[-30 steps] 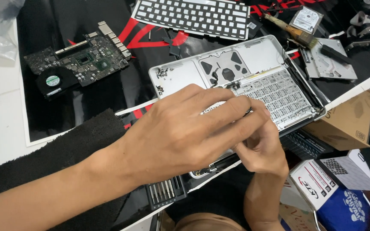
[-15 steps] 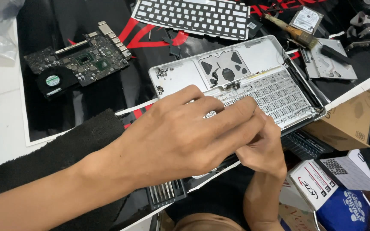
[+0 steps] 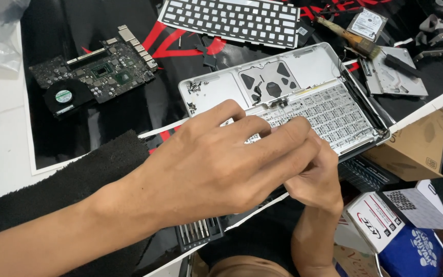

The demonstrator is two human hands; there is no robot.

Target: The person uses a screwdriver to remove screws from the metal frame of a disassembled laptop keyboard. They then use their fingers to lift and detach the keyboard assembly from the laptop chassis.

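Two hands meet over the open silver laptop case (image 3: 303, 66) near the front edge of the tabletop, the left hand (image 3: 216, 164) with fingers loosely spread on it, the right hand (image 3: 316, 177) curled shut, pinching something too small to see.

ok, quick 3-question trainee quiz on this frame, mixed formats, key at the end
1. True or false: the left hand rests over the near part of the opened laptop case.
2. What lies left of the case on the black mat? A) circuit board with fan B) cardboard box C) brush
3. Fill in: the loose key sheet lies ___ the case, farther from the person.

Key: 1 true; 2 A, the circuit board; 3 beyond.
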